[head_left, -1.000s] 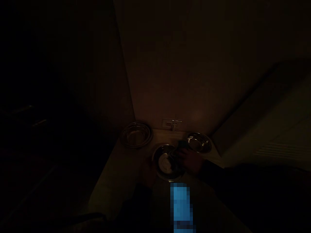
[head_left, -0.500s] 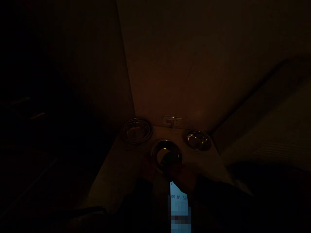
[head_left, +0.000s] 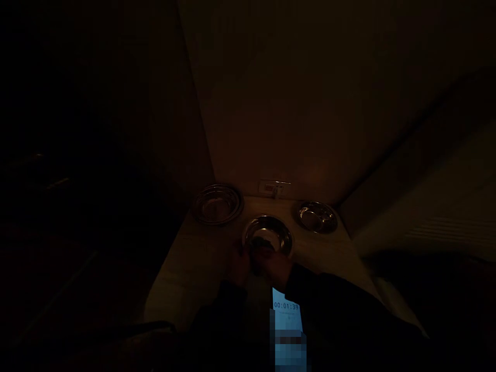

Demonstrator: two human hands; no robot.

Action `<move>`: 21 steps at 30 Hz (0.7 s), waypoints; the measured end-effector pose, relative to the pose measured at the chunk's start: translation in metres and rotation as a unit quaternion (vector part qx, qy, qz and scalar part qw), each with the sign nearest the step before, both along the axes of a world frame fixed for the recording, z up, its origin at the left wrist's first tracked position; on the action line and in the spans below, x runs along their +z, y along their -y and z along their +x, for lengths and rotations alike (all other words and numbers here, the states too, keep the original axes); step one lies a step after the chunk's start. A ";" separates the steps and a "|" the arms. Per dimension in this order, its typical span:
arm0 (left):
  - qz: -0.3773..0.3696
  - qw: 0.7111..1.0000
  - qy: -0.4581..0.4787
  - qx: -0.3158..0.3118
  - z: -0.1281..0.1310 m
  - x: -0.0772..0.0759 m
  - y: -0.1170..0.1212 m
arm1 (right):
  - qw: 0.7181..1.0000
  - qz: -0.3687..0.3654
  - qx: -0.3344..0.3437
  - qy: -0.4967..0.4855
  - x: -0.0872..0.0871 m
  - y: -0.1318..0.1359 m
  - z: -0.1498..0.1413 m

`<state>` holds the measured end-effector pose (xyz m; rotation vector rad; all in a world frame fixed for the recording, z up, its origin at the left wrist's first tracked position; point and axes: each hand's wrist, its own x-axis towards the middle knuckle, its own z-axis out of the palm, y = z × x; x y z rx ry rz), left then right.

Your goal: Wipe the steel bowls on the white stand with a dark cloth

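Observation:
The picture is very dark. A shiny round metal bowl (head_left: 277,226) sits on the small tabletop in front of me. My left hand (head_left: 237,264) is at the bowl's near left rim and seems to hold it; its fingers are mostly in shadow. Bent over the near part of the bowl, my right hand (head_left: 276,264) grips a dark, soft-looking pad (head_left: 259,249), perhaps a cloth or sponge. The pad covers the near left inside of the bowl and its rim.
Stacked metal dishes (head_left: 217,204) stand at the back left of the tabletop (head_left: 186,268), another metal bowl (head_left: 318,217) at the back right. A wall socket (head_left: 274,187) is behind. A lit phone (head_left: 287,315) showing a timer lies close to me, below my right hand.
My right hand and the dark pad have moved from the right side of the bowl to its near left part. My left hand stays by the left rim.

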<state>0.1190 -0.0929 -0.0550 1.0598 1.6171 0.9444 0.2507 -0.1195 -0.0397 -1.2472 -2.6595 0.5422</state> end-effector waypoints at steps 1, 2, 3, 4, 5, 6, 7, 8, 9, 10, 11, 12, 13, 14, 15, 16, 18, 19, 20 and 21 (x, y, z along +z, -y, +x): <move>-0.004 1.000 0.006 0.000 -0.002 0.000 -0.001 | 1.000 0.000 -0.008 0.004 0.001 0.000 -0.003; -0.007 1.000 0.016 0.002 -0.003 0.000 -0.001 | 1.000 -0.001 -0.008 0.018 0.003 -0.001 0.000; -0.015 0.999 0.032 0.004 -0.005 0.000 -0.002 | 0.999 -0.005 -0.001 0.039 0.004 -0.002 0.008; -0.023 0.999 0.049 0.005 -0.006 0.000 -0.003 | 0.998 -0.008 0.007 0.060 0.005 -0.002 0.018; -0.029 0.997 0.064 0.007 -0.006 0.000 -0.004 | 0.997 -0.008 0.012 0.078 0.006 -0.002 0.029; -0.034 0.996 0.078 0.011 -0.006 0.000 -0.004 | 0.996 -0.007 0.015 0.089 0.006 -0.003 0.039; -0.039 0.995 0.090 0.009 -0.006 -0.001 -0.004 | 0.996 -0.008 0.018 0.091 0.005 -0.003 0.046; -0.043 0.994 0.101 0.003 -0.005 -0.002 -0.003 | 0.996 -0.011 0.018 0.084 0.004 -0.003 0.049; -0.042 0.993 0.109 -0.003 -0.003 -0.003 -0.003 | 0.998 -0.016 0.013 0.066 0.003 -0.004 0.046; -0.036 0.993 0.115 -0.012 -0.002 -0.003 -0.002 | 0.999 -0.023 0.000 0.041 0.001 -0.005 0.039; -0.028 0.993 0.116 -0.020 -0.001 -0.004 -0.001 | 0.999 -0.031 -0.019 0.013 0.000 -0.006 0.029; -0.022 0.993 0.112 -0.029 0.000 -0.004 0.000 | 0.998 -0.037 -0.043 -0.015 -0.001 -0.008 0.017; -0.020 0.994 0.106 -0.034 0.001 -0.003 0.001 | 0.996 -0.039 -0.074 -0.042 -0.002 -0.009 0.005; -0.024 0.994 0.099 -0.033 0.001 -0.003 0.001 | 0.992 -0.038 -0.104 -0.064 -0.003 -0.011 -0.006; -0.030 0.995 0.095 -0.032 0.000 -0.002 0.001 | 0.988 -0.036 -0.125 -0.079 -0.003 -0.012 -0.013; -0.036 0.994 0.097 -0.030 0.000 -0.001 0.001 | 0.987 -0.035 -0.134 -0.084 -0.003 -0.013 -0.018; -0.034 0.993 0.107 -0.031 -0.001 -0.001 0.000 | 0.990 -0.040 -0.115 -0.069 -0.003 -0.012 -0.018; -0.025 0.993 0.111 -0.032 -0.002 -0.001 0.001 | 0.993 -0.045 -0.095 -0.053 -0.004 -0.012 -0.015; -0.015 0.993 0.110 -0.033 -0.002 -0.002 0.001 | 0.995 -0.050 -0.078 -0.040 -0.004 -0.012 -0.012; -0.007 0.994 0.107 -0.029 -0.002 -0.004 0.002 | 0.995 -0.051 -0.073 -0.033 -0.005 -0.013 -0.010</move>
